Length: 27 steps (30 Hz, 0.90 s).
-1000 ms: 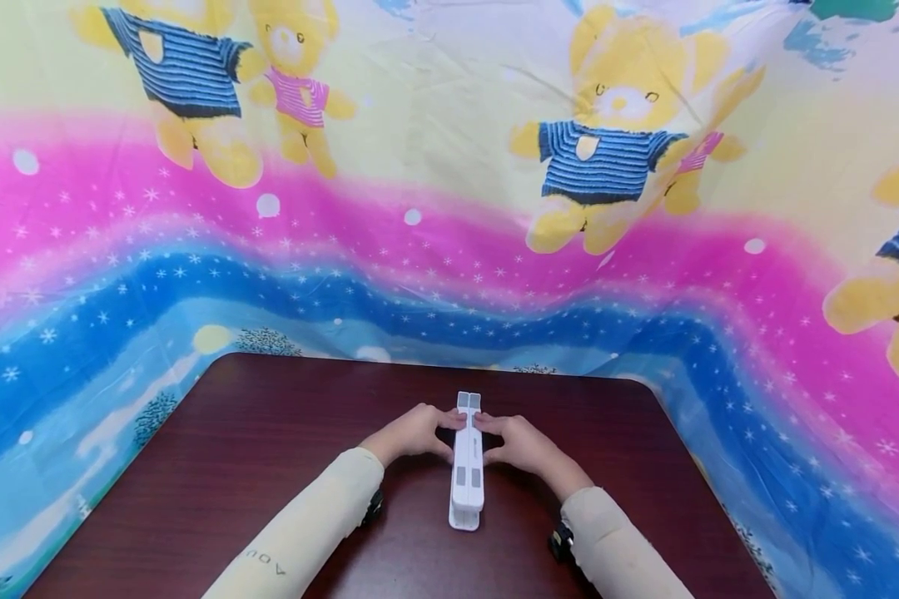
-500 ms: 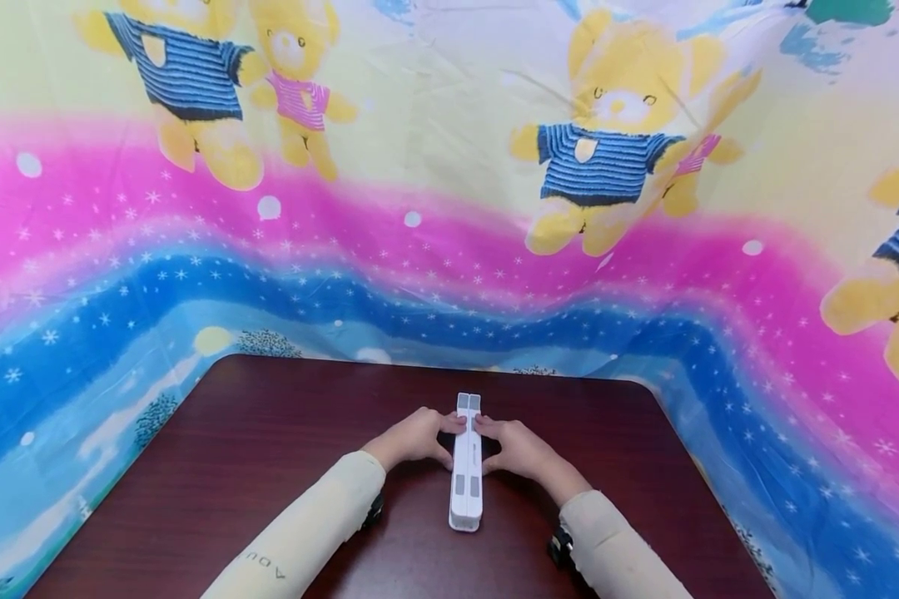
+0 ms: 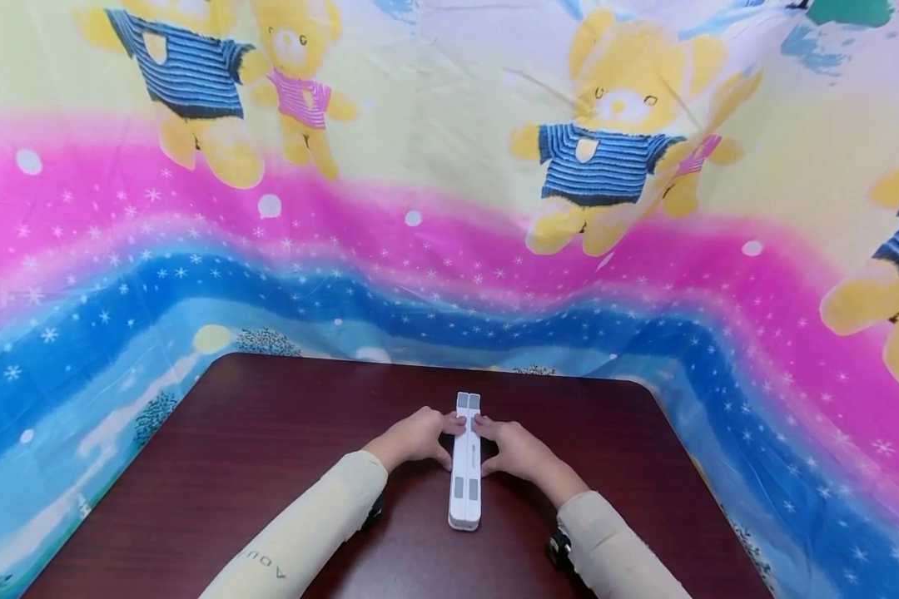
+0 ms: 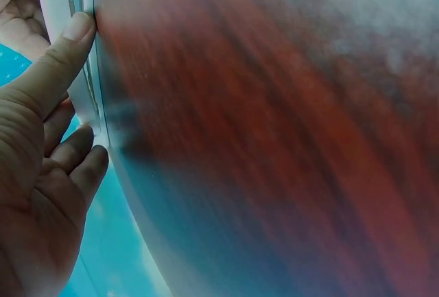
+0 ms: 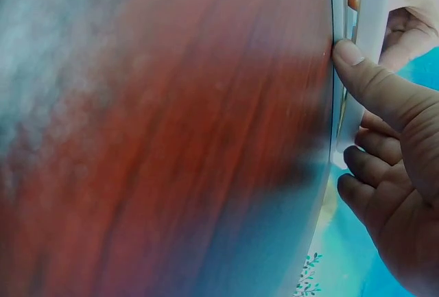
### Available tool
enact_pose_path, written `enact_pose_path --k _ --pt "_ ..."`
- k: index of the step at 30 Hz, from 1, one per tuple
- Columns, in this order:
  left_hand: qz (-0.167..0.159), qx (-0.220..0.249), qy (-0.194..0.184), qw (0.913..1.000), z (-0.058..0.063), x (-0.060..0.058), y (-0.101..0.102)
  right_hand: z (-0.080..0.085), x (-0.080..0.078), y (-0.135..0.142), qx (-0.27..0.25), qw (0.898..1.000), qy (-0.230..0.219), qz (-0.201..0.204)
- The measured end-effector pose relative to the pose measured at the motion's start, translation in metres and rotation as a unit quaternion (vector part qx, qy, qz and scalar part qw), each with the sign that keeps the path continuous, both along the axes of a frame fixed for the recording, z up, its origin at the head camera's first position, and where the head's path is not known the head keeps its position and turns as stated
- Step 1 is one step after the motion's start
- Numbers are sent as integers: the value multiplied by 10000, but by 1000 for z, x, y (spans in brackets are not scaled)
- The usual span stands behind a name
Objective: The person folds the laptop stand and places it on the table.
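A white folded laptop stand (image 3: 465, 462) with grey pads lies lengthwise on the table, its two long bars side by side. On its left side, my left hand (image 3: 418, 434) grips it, fingers near the far part and thumb closer to me. The right hand (image 3: 523, 449) mirrors this from the right side. In the left wrist view, the left thumb (image 4: 79, 29) presses the edge of the stand. The right wrist view shows the right thumb (image 5: 350, 53) against the other edge, with several fingers curled beyond it.
The dark brown table (image 3: 270, 416) has rounded far corners. Behind and around it hangs a cloth (image 3: 434, 274) printed with bears and snowflakes. Cream sleeves (image 3: 307, 516) cover both forearms, with a dark device (image 3: 558, 549) at the right wrist.
The stand's raised upper layer has come down at the near end, closing the gap over the lower layer. Both hands have stayed almost in place on its sides.
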State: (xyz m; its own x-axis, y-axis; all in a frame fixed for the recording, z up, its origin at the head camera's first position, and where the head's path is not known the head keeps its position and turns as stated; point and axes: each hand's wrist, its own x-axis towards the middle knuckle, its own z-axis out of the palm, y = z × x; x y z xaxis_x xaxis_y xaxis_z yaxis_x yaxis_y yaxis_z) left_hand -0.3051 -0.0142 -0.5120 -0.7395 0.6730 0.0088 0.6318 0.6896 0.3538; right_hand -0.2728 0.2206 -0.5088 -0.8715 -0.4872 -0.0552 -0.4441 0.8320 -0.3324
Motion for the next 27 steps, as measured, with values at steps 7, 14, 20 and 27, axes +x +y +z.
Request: enact_pose_path --k 7,14,20,27 --pt "5 -113 34 9999 1 4 1 0 4 0 1 10000 -14 41" --pt "18 -185 24 9998 1 3 2 2 5 0 123 9999 59 60" --pt "-18 -187 2 9998 1 5 2 5 8 1 260 9996 40 65" --pt "-192 -291 112 9993 2 6 0 7 11 1 496 9987 95 81"
